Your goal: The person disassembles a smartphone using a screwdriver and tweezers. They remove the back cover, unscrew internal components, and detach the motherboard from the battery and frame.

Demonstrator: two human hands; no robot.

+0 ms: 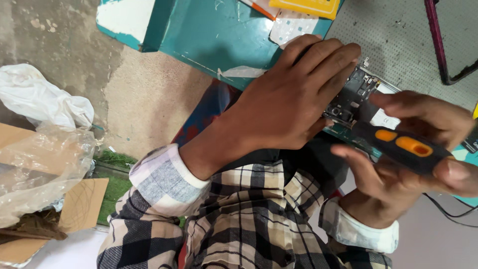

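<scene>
Circuitry of an opened phone, a dark board with small metal parts (pixel 354 94), lies exposed at the near edge of the teal counter (pixel 214 35), half covered by the person's hands. Left hand (pixel 294 97) rests flat on the phone, its fingers (pixel 328 52) pressed together and laid across the top of the device, holding it down. Right hand (pixel 423 144) grips a black screwdriver with 2 orange inlays on its handle (pixel 406 147), thumb and fingers closed around the handle; the tip end points at the board, though the exact point of contact is hidden. Both wrists come out of a beige and black checked shirt with pale cuffs (pixel 239 219). A yellow flat case (pixel 306 7) lies at the far end of the counter. On the floor at the left sit a crumpled clear plastic bag (pixel 40 164) and brown cardboard (pixel 82 204).
</scene>
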